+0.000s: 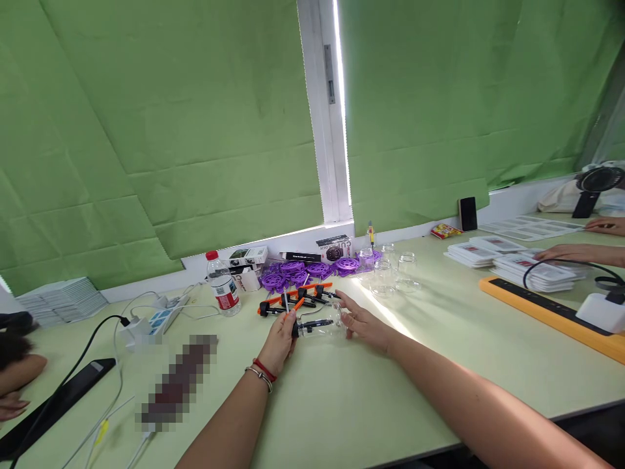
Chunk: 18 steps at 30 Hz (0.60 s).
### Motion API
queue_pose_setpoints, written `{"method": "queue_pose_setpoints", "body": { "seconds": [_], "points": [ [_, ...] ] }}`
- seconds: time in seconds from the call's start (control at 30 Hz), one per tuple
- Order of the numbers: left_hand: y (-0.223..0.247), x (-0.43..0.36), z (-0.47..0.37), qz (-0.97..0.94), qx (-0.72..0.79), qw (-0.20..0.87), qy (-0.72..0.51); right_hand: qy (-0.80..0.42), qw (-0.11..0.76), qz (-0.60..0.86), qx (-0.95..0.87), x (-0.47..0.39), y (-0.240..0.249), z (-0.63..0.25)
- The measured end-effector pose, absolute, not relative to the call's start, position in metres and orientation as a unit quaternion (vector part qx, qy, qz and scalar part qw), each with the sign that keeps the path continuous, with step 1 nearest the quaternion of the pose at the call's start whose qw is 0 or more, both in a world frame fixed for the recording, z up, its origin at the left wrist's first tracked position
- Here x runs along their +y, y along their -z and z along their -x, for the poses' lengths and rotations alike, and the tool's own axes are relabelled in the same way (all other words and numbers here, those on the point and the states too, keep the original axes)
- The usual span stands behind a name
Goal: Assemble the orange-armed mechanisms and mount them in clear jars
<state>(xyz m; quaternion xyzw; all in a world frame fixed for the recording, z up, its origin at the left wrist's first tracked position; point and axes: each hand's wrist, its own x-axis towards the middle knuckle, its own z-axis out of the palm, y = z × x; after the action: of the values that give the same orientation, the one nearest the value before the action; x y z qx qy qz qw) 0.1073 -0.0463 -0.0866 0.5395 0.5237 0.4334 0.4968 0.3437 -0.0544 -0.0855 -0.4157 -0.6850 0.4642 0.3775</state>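
Clamping round black lid (295, 328) with left hand (279, 340), curling right hand (365, 322) around end of clear cylindrical jar (326, 331), presumably for steadiness.

Jar (332, 330) before the tools (303, 294), bottle (224, 286) to the left, card stacks (471, 255) far right.
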Motion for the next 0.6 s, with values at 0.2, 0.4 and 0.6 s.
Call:
{"method": "queue_pose_setpoints", "body": {
  "seconds": [0.2,0.4,0.6],
  "points": [
    [0.086,-0.045,-0.107,-0.530,0.524,0.500,-0.441,-0.488,0.385,0.332,-0.710,-0.047,0.094,-0.349],
    [0.085,-0.046,-0.107,-0.533,0.519,0.503,-0.439,-0.489,0.376,0.331,-0.714,-0.042,0.101,-0.349],
    [0.084,-0.047,-0.108,-0.536,0.529,0.496,-0.433,-0.509,0.349,0.371,-0.694,-0.047,0.098,-0.347]
  ]
}}
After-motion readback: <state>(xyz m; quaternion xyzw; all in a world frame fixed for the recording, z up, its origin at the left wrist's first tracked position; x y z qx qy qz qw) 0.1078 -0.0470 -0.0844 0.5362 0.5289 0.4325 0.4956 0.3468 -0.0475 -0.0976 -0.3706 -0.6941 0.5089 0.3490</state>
